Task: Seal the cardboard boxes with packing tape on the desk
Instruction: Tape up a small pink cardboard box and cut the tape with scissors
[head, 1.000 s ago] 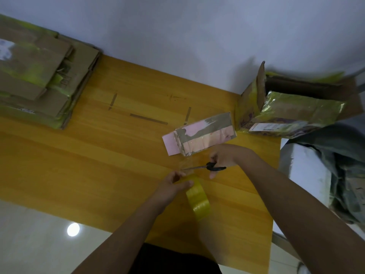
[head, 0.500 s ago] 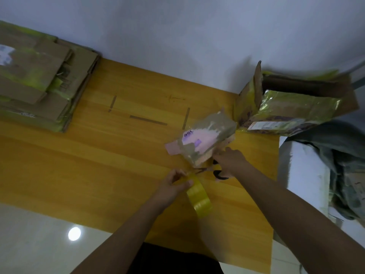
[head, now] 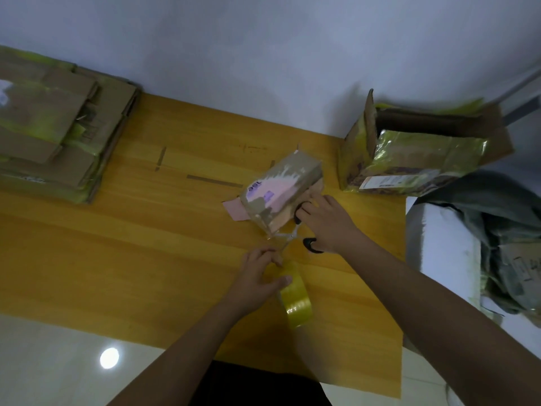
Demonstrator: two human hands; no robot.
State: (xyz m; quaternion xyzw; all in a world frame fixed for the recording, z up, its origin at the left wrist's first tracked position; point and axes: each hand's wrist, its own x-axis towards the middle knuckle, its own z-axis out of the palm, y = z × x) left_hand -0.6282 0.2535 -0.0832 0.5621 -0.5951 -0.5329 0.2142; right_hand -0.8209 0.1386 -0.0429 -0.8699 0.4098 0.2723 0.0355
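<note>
A small pink-and-brown cardboard box (head: 282,190), partly wrapped in clear tape, lies tilted near the middle of the wooden desk (head: 123,238). My right hand (head: 328,222) holds black-handled scissors (head: 304,234) with the blades spread, right at the box's near corner, while its fingers touch the box's end. A strip of tape runs from that corner down to a yellow tape roll (head: 295,297). My left hand (head: 259,278) grips the roll, thumb across its top.
A stack of flattened cardboard boxes (head: 55,124) lies at the desk's far left. An open carton holding a shiny foil package (head: 418,155) stands at the far right. Beyond the desk's right edge a white surface carries grey cloth (head: 497,230).
The small box has tipped up and turned from lying flat. My right hand has moved with the scissors from the tape strip to the box's near end, blades now spread. The left hand stays on the roll.
</note>
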